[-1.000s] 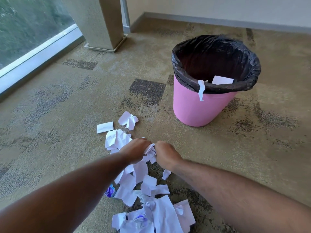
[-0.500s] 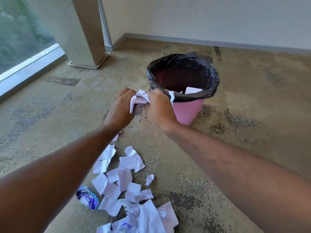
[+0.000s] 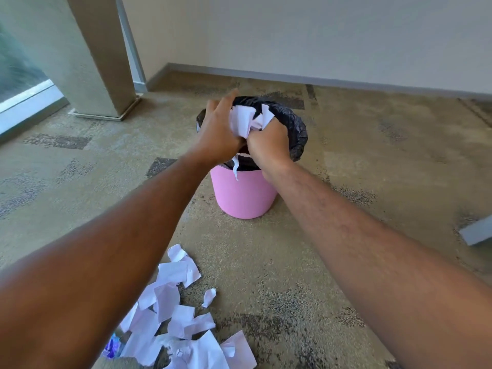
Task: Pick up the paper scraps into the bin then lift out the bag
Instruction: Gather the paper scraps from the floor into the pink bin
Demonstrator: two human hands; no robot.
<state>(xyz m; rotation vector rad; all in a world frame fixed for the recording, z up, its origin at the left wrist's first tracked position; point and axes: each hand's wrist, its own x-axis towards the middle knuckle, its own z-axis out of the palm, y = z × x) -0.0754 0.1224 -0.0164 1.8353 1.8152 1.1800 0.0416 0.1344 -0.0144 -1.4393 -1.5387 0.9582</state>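
Mottled carpet (image 3: 346,161), pale wall (image 3: 292,35), pillar (image 3: 87,54), window (image 3: 18,73)

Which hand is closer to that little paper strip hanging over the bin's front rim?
Left. The left hand sits just above the hanging strip; the right hand is off to its right.

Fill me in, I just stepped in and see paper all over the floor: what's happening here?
A person is clearing torn paper off the carpet. Both the left hand and the right hand are holding a bunch of white scraps over the pink bin, which is lined with a black bag. One strip hangs over the rim. A large pile of scraps lies on the floor, and the bag is in the bin.
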